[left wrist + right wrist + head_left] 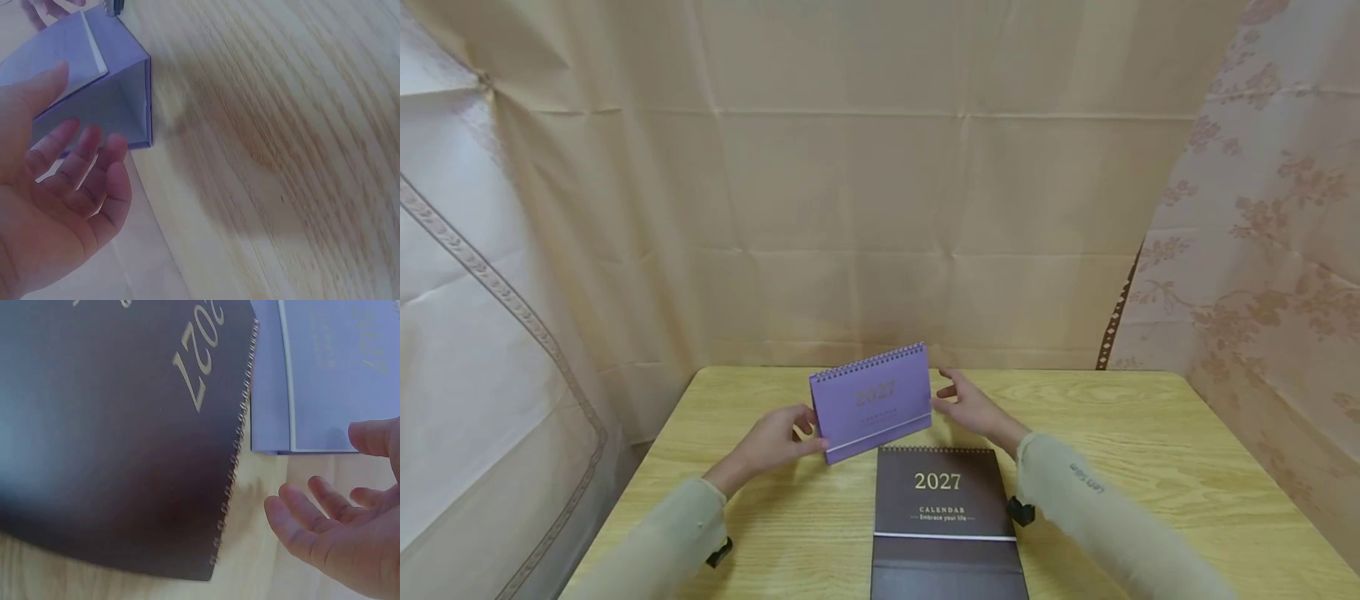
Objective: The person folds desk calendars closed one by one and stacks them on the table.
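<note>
A purple 2027 desk calendar (pixel 872 408) with a spiral top stands as a tent on the table, turned at an angle. At its left end is my left hand (pixel 781 435), thumb by the front cover. In the left wrist view, that hand's loosely bent fingers (pixel 115 150) overlap the calendar's open triangular side. My right hand (pixel 968 404) is beside the right end, thumb and fingers spread apart; in the right wrist view its fingertips (pixel 275 506) stand off the edge. Nearer me, a dark brown 2027 calendar (pixel 943 492) faces up, below my right forearm.
The wooden table (pixel 1120 433) carries both calendars. Beige cloth (pixel 955 183) hangs behind the table's back edge. Patterned curtains hang at the left (pixel 482 358) and right (pixel 1262 275). Each wrist wears a small black device, one at the left cuff (pixel 720 552).
</note>
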`<state>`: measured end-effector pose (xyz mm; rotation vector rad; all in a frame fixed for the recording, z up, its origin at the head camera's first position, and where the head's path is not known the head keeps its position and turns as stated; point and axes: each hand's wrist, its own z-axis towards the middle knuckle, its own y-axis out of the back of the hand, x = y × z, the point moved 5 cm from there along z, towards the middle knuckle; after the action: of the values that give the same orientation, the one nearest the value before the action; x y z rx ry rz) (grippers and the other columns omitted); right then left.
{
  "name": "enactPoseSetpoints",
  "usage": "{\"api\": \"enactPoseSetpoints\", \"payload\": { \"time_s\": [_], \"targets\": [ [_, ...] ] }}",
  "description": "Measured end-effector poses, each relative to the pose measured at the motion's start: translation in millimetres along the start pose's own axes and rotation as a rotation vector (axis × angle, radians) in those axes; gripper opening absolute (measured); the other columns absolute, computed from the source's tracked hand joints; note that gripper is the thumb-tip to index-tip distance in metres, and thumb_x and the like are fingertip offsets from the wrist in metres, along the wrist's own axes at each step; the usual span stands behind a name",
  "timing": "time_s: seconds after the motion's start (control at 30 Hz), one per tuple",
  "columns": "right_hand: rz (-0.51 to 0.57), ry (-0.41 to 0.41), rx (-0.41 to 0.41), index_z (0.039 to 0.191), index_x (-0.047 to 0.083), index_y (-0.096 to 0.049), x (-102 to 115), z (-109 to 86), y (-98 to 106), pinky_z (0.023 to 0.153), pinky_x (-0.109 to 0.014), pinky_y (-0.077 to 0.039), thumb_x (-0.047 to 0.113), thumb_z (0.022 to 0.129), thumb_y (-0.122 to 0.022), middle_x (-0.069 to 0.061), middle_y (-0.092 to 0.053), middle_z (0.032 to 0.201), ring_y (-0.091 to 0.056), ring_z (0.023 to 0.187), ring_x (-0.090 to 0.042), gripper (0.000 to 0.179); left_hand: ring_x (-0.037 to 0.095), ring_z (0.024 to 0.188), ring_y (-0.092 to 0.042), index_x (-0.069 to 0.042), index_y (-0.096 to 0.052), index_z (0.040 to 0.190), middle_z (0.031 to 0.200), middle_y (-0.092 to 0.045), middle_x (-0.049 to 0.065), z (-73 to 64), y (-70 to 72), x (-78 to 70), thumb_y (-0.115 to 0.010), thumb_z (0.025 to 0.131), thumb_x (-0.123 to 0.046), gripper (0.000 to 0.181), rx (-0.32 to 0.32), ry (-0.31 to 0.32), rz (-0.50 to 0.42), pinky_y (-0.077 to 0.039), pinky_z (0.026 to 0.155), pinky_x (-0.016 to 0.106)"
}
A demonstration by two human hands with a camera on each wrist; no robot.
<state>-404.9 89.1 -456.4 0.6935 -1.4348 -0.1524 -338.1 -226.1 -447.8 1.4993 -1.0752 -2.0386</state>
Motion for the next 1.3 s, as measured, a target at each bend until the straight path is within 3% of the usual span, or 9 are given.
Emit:
{"api": "enactPoseSetpoints", "payload": {
  "time_s": [0.1,0.17,0.33,0.43,0.63,0.87,1.3],
  "targets": [
    [0.015,-0.015,-0.014,0.154,-0.008,-0.026,-0.2,1.0,-4.3,0.097,-0.051,-0.050,0.015,0.102,-0.062,-0.029,-0.057,0.130,-0.062,0.113,-0.038,0.068,0.011,0.071,-0.059,-0.006,-0.070,0.096,0.085,-0.067,-0.001,1.4,-5.0,-3.9,-0.076,0.092,-0.023,0.018,0.017,-0.019,0.046,-0.052,0.063,0.028],
    [0.011,-0.008,-0.021,0.151,-0.010,-0.031,0.8,1.6,-6.4,0.096,-0.051,-0.051,0.013,0.101,-0.062,-0.030,-0.059,0.127,-0.062,0.113,-0.039,0.064,0.009,0.069,-0.057,-0.009,-0.072,0.100,0.083,-0.066,-0.005,1.9,-9.1,-5.8,-0.073,0.095,-0.021,0.013,0.030,-0.017,0.081,-0.050,0.060,0.027],
    [-0.050,0.045,-0.045,0.132,-0.009,-0.055,0.0,4.6,-10.2,0.093,-0.049,-0.053,0.008,0.099,-0.063,-0.025,-0.065,0.119,-0.061,0.113,-0.039,0.037,0.008,0.066,-0.054,-0.008,-0.072,0.116,0.082,-0.067,-0.008,2.4,-18.0,-6.5,-0.070,0.097,-0.017,0.021,0.033,-0.007,0.159,-0.045,0.056,0.026],
    [-0.154,0.083,-0.076,0.118,-0.004,-0.063,-1.0,6.0,-12.1,0.091,-0.049,-0.054,0.009,0.100,-0.063,-0.019,-0.068,0.113,-0.063,0.110,-0.035,0.022,0.008,0.065,-0.053,-0.008,-0.071,0.117,0.082,-0.067,-0.008,2.3,-20.2,-5.5,-0.070,0.097,-0.017,0.022,0.021,0.000,0.177,-0.044,0.057,0.026],
    [-0.311,0.147,-0.122,0.110,-0.001,-0.064,1.9,7.7,-18.3,0.087,-0.050,-0.054,0.009,0.101,-0.063,-0.014,-0.070,0.104,-0.066,0.100,-0.030,0.014,0.008,0.065,-0.052,-0.007,-0.071,0.113,0.081,-0.066,-0.008,2.9,-20.4,-6.2,-0.069,0.097,-0.015,0.018,0.009,-0.001,0.179,-0.044,0.057,0.027],
    [-0.313,0.108,-0.122,0.101,0.005,-0.066,3.3,8.0,-20.8,0.084,-0.045,-0.052,0.013,0.101,-0.063,-0.007,-0.070,0.099,-0.063,0.091,-0.021,0.009,0.009,0.067,-0.052,-0.006,-0.071,0.112,0.081,-0.066,-0.006,2.8,-20.6,-6.6,-0.069,0.097,-0.014,0.017,0.014,-0.003,0.168,-0.044,0.059,0.028],
    [-0.339,0.070,-0.096,0.100,0.009,-0.068,5.2,6.6,-16.7,0.090,-0.048,-0.050,0.018,0.102,-0.063,-0.006,-0.070,0.100,-0.064,0.093,-0.023,0.010,0.011,0.070,-0.052,-0.007,-0.071,0.116,0.084,-0.065,-0.006,4.7,-21.3,-3.3,-0.068,0.098,-0.015,0.019,0.042,0.062,0.152,-0.045,0.062,0.029]
  ]
}}
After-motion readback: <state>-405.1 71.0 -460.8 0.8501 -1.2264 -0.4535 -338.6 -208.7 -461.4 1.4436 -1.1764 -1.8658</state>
